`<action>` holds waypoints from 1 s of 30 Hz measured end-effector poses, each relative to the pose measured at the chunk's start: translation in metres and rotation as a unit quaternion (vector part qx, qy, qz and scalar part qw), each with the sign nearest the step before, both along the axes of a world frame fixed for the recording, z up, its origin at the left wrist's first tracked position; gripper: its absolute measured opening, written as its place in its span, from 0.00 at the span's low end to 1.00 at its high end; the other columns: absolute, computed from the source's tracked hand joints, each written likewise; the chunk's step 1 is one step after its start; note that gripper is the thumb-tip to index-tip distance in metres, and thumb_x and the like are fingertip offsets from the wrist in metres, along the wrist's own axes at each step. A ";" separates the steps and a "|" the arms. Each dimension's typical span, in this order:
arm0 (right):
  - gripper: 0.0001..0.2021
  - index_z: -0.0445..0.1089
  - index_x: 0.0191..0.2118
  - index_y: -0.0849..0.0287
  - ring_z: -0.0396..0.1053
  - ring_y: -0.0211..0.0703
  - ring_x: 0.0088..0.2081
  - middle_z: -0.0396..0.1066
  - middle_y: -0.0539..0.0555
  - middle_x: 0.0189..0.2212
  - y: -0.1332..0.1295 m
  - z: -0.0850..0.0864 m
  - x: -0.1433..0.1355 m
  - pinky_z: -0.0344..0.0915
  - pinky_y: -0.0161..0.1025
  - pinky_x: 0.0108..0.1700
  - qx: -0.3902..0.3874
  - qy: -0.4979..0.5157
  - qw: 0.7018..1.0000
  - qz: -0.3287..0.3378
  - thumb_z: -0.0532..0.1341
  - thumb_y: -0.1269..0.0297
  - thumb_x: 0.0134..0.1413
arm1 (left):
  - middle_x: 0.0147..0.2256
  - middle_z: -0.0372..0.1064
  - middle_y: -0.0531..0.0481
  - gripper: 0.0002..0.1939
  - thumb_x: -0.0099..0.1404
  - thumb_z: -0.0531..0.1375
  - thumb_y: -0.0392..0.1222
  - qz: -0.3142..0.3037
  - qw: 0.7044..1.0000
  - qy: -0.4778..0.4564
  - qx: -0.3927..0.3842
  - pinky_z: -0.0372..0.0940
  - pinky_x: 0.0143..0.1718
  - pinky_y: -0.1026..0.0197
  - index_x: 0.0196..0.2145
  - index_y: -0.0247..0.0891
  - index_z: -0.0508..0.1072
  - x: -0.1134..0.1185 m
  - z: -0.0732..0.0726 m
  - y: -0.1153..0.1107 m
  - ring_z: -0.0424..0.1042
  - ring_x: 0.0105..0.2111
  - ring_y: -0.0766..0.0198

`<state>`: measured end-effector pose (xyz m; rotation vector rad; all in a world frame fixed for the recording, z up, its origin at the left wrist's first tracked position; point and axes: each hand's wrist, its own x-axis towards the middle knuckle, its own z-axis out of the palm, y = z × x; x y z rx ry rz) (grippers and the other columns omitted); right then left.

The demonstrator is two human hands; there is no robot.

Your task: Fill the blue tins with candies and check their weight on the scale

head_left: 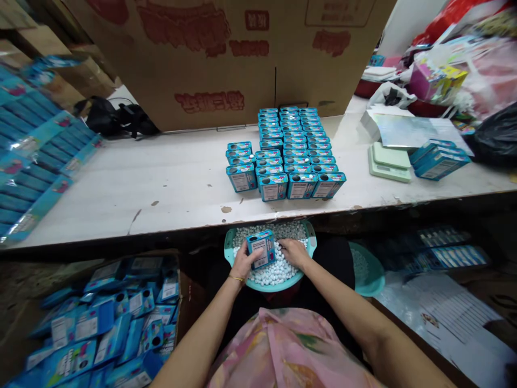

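- The left hand [241,265] is clamped on a small, flat blue box with a pale label [262,249], thumb across its face; the box is tilted above the white pellets, its dark round opening at the upper end.
- Just beside it, the right hand [294,253] reaches down into small, round white pellets [278,269]; its fingers bend inward, but I cannot tell whether they are pinched together.
- Below both hands, a turquoise plastic basin [271,288] holds the pellets, which cover much of its inside.
- Ahead of the hands, upright blue boxes [273,188] stand in close rows on a white worktop [121,183], with a shorter row at their left. I judge these the further-along share; a few have white pellets on top, but how full they are cannot be told.
- Left of the left hand and lower, an open brown carton [179,302] holds a loose heap of blue boxes [97,318]. By their jumble I judge them unhandled, so much seems left.
- Right of the right hand, a second turquoise basin [374,277] contains more white pieces.
- Farther right, on the worktop, a pale green scale [390,161] sits near a few leaning blue boxes [440,161].
- Beyond the rows, a large brown cardboard box [226,70] stands upright.
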<state>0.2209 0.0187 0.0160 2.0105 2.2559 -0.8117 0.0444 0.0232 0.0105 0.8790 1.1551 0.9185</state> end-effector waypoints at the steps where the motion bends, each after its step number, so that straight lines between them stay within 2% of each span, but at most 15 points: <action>1: 0.18 0.61 0.50 0.51 0.61 0.41 0.49 0.64 0.50 0.48 0.001 0.000 0.003 0.57 0.36 0.46 -0.004 0.021 1.000 -0.006 0.51 0.65 0.52 | 0.36 0.70 0.46 0.25 0.45 0.62 0.47 0.006 1.000 -0.003 0.004 0.65 0.37 0.53 0.40 0.36 0.62 -0.004 0.003 0.000 0.70 0.35 0.58; 5: 0.19 0.62 0.50 0.51 0.61 0.42 0.48 0.65 0.50 0.48 0.002 0.016 0.024 0.57 0.36 0.47 -0.005 0.065 0.998 -0.003 0.54 0.61 0.50 | 0.37 0.69 0.47 0.24 0.46 0.62 0.46 0.039 0.996 0.052 0.062 0.64 0.40 0.54 0.40 0.36 0.64 -0.038 0.012 -0.001 0.69 0.37 0.59; 9: 0.18 0.64 0.48 0.53 0.62 0.41 0.48 0.66 0.50 0.47 0.005 0.050 0.041 0.58 0.35 0.46 0.028 0.071 0.997 0.024 0.55 0.61 0.49 | 0.36 0.69 0.49 0.21 0.47 0.61 0.46 0.002 0.975 0.176 0.132 0.62 0.42 0.55 0.39 0.36 0.65 -0.061 0.017 0.000 0.68 0.36 0.60; 15: 0.18 0.64 0.47 0.52 0.64 0.44 0.45 0.68 0.51 0.44 0.017 0.114 0.035 0.59 0.36 0.43 0.065 0.010 0.990 0.122 0.55 0.59 0.49 | 0.40 0.67 0.48 0.25 0.47 0.60 0.47 -0.048 0.936 0.277 0.214 0.59 0.45 0.56 0.44 0.36 0.64 -0.041 0.018 0.007 0.66 0.40 0.59; 19: 0.15 0.65 0.45 0.53 0.65 0.46 0.42 0.69 0.53 0.41 0.022 0.145 0.015 0.58 0.38 0.40 0.067 -0.075 0.978 0.184 0.53 0.61 0.50 | 0.43 0.65 0.46 0.23 0.50 0.58 0.44 -0.089 0.909 0.296 0.280 0.57 0.47 0.57 0.45 0.36 0.64 -0.031 0.017 0.011 0.64 0.43 0.59; 22: 0.13 0.67 0.40 0.57 0.67 0.47 0.38 0.70 0.57 0.35 0.022 0.157 0.000 0.58 0.38 0.37 0.073 -0.139 0.966 0.207 0.51 0.64 0.50 | 0.43 0.64 0.45 0.21 0.52 0.57 0.42 -0.110 0.896 0.300 0.309 0.57 0.48 0.56 0.45 0.37 0.63 -0.031 0.017 0.011 0.63 0.44 0.60; 26: 0.11 0.67 0.37 0.60 0.67 0.46 0.36 0.70 0.59 0.33 0.021 0.167 -0.016 0.58 0.38 0.35 0.089 -0.179 0.955 0.221 0.51 0.67 0.50 | 0.43 0.64 0.44 0.21 0.52 0.57 0.42 -0.105 0.895 0.295 0.317 0.56 0.48 0.56 0.45 0.36 0.63 -0.032 0.017 0.010 0.63 0.45 0.59; 30: 0.10 0.67 0.36 0.60 0.67 0.46 0.35 0.69 0.59 0.33 0.018 0.174 -0.009 0.58 0.38 0.35 0.094 -0.186 0.954 0.216 0.50 0.67 0.51 | 0.43 0.65 0.45 0.21 0.51 0.58 0.43 -0.091 0.908 0.283 0.295 0.57 0.48 0.55 0.44 0.36 0.64 -0.032 0.021 0.010 0.64 0.44 0.59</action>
